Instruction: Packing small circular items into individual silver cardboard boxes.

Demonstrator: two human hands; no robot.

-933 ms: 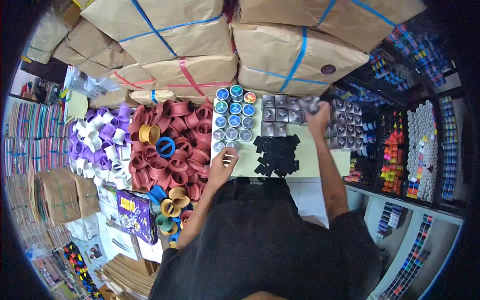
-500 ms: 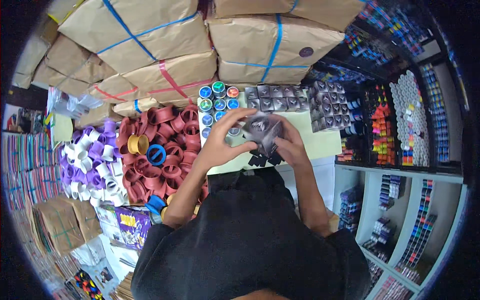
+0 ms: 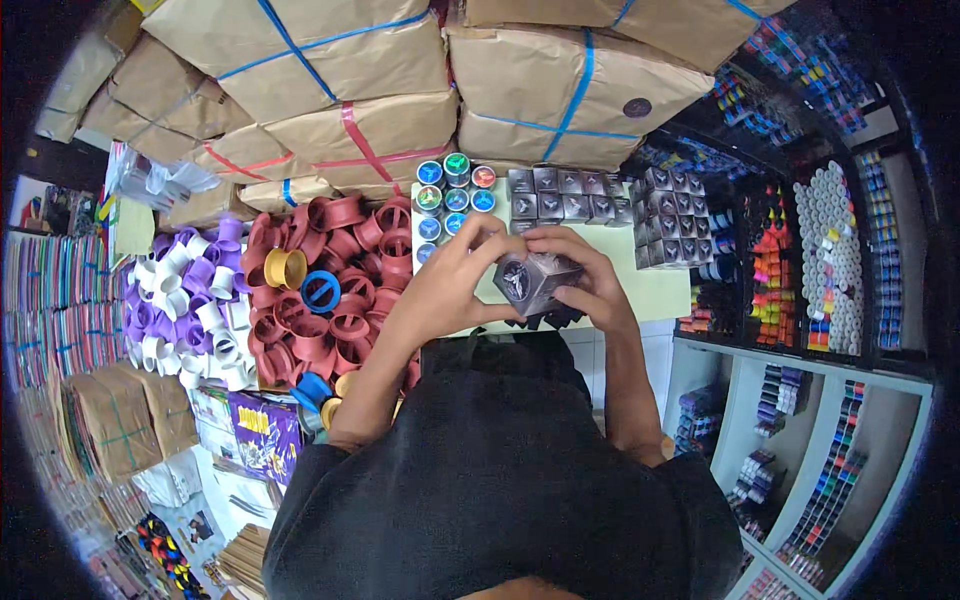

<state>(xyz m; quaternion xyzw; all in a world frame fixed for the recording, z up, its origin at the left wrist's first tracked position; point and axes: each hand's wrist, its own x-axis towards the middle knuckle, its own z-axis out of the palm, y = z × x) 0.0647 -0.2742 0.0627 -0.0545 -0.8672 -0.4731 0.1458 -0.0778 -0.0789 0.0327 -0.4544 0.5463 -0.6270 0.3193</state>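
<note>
Both hands grasp one dark printed carton (image 3: 540, 280) above the front part of the pale table (image 3: 655, 292). The left hand (image 3: 450, 285) is half open in a C-shape: its fingers arch to the upper left of the carton and its thumb extends to the lower left corner. The right hand (image 3: 595, 278) is curled more closely: its fingers lie over the top edge and its thumb presses on the right side face. The carton is tilted, with a face bearing a round pale emblem turned to the left.

Flat black pieces (image 3: 560, 319) lie below the carton, close to the front edge of the table; whether carton and pieces touch cannot be told.

Clearances: the widest bare table area lies to the right of the right hand, bounded at the rear by the stacked cartons (image 3: 673, 222). Behind the hands, a row group of small dark cartons (image 3: 572, 207) limits rearward room. To the left, cylindrical containers (image 3: 456, 200) with coloured tops stand near the left table edge, beside the heap of red plastic rings (image 3: 330, 320). Paper-wrapped parcels (image 3: 560, 85) close off the rear.
</note>
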